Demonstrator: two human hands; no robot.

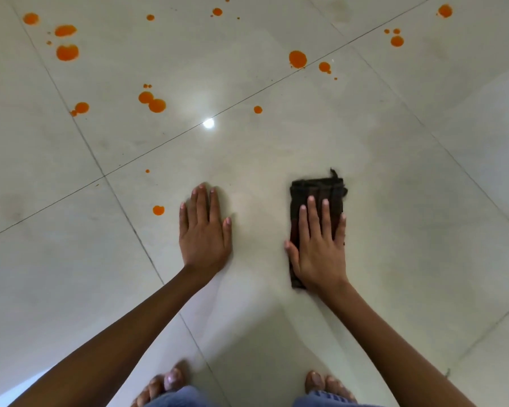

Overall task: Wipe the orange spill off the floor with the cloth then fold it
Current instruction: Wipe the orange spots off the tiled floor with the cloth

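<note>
A dark folded cloth (316,201) lay on the tiled floor (423,201), pressed flat under the open right hand (318,245). The left hand (204,230), also open and empty, rested palm-down beside it. Orange spill (152,101) drops dotted the tiles beyond, one drop (158,210) just left of the left hand. Bare toes (171,380) showed at the bottom edge.

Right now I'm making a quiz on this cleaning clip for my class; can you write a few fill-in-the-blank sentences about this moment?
1. The right hand presses flat on a dark, folded ____.
2. The left hand lies flat on the bare ____, holding nothing.
3. The spill drops scattered over the tiles are ____ in colour.
4. The drop nearest the left hand lies to that hand's ____ side.

Missing words: cloth; floor; orange; left
</note>
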